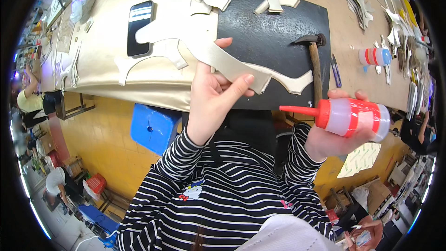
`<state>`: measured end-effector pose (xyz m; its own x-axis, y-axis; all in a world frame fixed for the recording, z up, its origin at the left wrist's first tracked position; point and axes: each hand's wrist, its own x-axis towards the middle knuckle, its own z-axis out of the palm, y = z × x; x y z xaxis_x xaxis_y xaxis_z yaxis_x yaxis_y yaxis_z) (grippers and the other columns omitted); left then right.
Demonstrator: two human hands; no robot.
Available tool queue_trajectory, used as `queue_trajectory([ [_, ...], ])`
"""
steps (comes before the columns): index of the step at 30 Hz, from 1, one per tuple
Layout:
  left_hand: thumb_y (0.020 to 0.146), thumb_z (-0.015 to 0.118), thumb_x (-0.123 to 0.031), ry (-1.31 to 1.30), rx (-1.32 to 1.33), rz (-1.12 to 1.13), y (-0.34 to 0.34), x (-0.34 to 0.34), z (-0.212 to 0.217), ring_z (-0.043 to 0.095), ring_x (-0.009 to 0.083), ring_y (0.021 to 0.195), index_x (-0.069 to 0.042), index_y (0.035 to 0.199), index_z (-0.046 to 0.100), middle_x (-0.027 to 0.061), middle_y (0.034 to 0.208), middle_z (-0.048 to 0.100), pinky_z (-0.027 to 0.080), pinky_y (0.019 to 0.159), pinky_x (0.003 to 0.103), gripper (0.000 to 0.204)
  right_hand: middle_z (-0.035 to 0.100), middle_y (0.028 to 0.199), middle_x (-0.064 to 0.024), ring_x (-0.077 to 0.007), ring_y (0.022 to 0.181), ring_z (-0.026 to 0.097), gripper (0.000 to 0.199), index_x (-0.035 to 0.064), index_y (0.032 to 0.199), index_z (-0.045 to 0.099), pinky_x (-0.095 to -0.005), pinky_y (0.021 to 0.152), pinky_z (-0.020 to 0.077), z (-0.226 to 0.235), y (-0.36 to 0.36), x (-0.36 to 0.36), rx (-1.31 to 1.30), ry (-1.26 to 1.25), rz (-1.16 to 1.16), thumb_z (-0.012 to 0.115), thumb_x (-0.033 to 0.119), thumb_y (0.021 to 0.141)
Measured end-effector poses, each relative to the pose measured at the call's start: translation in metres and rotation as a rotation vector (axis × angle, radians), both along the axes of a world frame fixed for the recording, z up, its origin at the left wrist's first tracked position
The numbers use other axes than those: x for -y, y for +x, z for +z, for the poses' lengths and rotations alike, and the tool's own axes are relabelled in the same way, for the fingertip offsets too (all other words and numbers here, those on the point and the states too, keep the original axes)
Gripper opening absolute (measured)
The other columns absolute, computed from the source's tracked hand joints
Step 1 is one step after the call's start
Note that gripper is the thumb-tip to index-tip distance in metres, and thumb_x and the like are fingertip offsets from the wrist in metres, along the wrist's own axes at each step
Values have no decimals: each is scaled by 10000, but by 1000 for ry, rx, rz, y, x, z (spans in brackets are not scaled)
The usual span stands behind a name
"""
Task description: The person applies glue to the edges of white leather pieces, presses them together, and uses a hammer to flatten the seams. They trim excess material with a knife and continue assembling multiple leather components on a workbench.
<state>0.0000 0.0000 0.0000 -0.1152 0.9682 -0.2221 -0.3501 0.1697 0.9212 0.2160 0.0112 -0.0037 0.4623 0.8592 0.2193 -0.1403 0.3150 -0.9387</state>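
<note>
My left hand [211, 95] holds a pale beige cut-out strip [232, 65] between thumb and fingers, lifted above the near edge of the black mat [274, 37]. My right hand [332, 139] grips a translucent glue bottle [353, 117] with red bands and a long red nozzle that points left toward the strip. The nozzle tip is a little right of and below the strip's end, apart from it. My striped sleeves come up from below.
A hammer [315, 65] lies on the mat's right side, blue snips [335, 70] beside it. A second glue bottle [375, 56] lies on the brown table. A phone [139, 27] rests on beige sheet material. Several cut-outs lie scattered. A blue stool [153, 128] stands below. People work at left.
</note>
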Motion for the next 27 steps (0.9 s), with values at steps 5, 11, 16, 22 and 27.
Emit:
queue_trajectory([
  [5, 920, 651, 27, 67, -132, -72, 9, 13, 18, 702, 191, 972, 18, 1508, 232, 174, 1061, 686, 588, 826, 277, 722, 629, 1070, -285, -376, 768, 709, 884, -83, 1233, 414, -357, 598, 586, 9, -4, -2, 116, 192, -118, 517, 727, 895],
  [11, 907, 654, 47, 63, -181, -88, 9, 18, 25, 704, 170, 966, 28, 1502, 267, 151, 1050, 693, 586, 824, 270, 711, 629, 1016, -364, -391, 810, 712, 882, -91, 1259, 393, -339, 611, 601, 14, -11, 3, 99, 180, -37, 549, 697, 895],
  [16, 898, 663, 49, 92, -215, -67, 10, 20, 26, 704, 160, 959, 43, 1493, 280, 143, 1073, 684, 591, 818, 258, 708, 636, 980, -373, -397, 852, 706, 895, -89, 1280, 374, -351, 649, 600, 10, -14, -4, -198, 494, 246, 562, 694, 891],
  [22, 893, 669, 50, 153, -288, -91, 9, 20, 24, 703, 153, 953, 73, 1458, 336, 151, 1157, 653, 600, 798, 248, 656, 629, 1005, -401, -402, 861, 701, 910, -82, 1298, 364, -362, 699, 594, 7, -13, -6, -222, 514, 253, 573, 700, 882],
  [27, 895, 667, 49, 176, -284, -50, 12, 20, 21, 704, 158, 957, 77, 1457, 336, 151, 1167, 648, 602, 799, 251, 653, 619, 1055, -391, -402, 853, 700, 904, -85, 1293, 361, -360, 677, 597, 5, -10, -2, -176, 473, 209, 598, 682, 878],
])
